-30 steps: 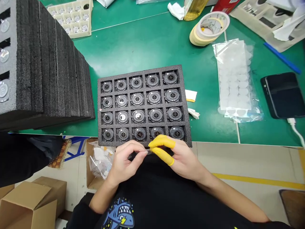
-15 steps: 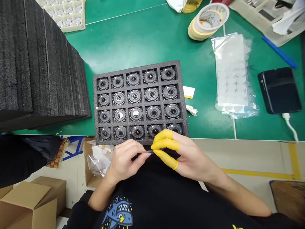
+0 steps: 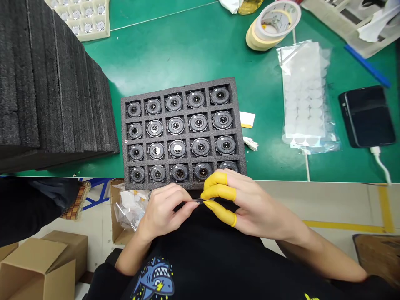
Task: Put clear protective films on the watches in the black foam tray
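Observation:
Between my two hands is a small thin dark piece [image 3: 198,201], seen almost edge-on. My left hand [image 3: 167,209] pinches its left end between thumb and forefinger. Yellow finger covers are on the thumb and two fingers of my right hand [image 3: 237,202], which pinches the other end. Just beyond the hands lies a black foam tray [image 3: 124,160] with rows of round dark watch-like parts, one per compartment. A part in the third row [image 3: 177,148] has a whitish patch on its centre. My right hand partly hides the near right corner of the tray.
Stacked black foam [image 3: 62,91] rises at the left. A pale tray [image 3: 108,25], tape rolls [image 3: 262,33], a bag of round stickers [image 3: 303,96], a blue stick [image 3: 367,65] and a black phone-like device [image 3: 368,116] lie around the green table. Cardboard boxes [image 3: 34,254] stand below.
My right hand has shifted slightly right and down, still pinching the piece. My left hand has barely moved. The thin piece appears a little more level.

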The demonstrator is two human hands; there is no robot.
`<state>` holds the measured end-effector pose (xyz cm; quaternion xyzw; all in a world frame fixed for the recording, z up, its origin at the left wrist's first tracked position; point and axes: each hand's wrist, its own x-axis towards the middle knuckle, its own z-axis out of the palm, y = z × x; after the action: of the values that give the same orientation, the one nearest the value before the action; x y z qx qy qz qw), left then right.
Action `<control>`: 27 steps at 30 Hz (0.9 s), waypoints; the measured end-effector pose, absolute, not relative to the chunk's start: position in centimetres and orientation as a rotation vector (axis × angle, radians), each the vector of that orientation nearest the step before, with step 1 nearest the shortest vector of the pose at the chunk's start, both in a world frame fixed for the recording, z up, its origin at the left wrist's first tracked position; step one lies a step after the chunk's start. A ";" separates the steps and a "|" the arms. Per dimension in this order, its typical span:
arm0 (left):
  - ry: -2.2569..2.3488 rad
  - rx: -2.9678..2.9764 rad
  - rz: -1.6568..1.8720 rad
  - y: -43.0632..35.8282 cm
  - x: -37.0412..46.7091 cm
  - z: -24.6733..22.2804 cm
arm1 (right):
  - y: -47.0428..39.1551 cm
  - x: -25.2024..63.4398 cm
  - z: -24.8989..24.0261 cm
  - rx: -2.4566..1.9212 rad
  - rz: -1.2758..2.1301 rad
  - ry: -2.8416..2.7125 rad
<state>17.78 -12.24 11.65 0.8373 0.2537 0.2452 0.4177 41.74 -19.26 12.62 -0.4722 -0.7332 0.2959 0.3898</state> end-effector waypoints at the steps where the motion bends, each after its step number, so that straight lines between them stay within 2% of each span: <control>1: 0.637 2.104 0.613 -12.2 17.8 11.7 | -19.3 41.8 12.6 -1.201 0.745 -1.870; 27: 0.554 2.136 0.462 -11.9 17.6 11.6 | -19.3 42.3 13.0 -1.243 0.633 -1.863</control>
<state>17.64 -11.93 11.56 0.8557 0.2221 0.1851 0.4291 42.26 -19.31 13.01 -0.4904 -0.7350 0.2498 0.3960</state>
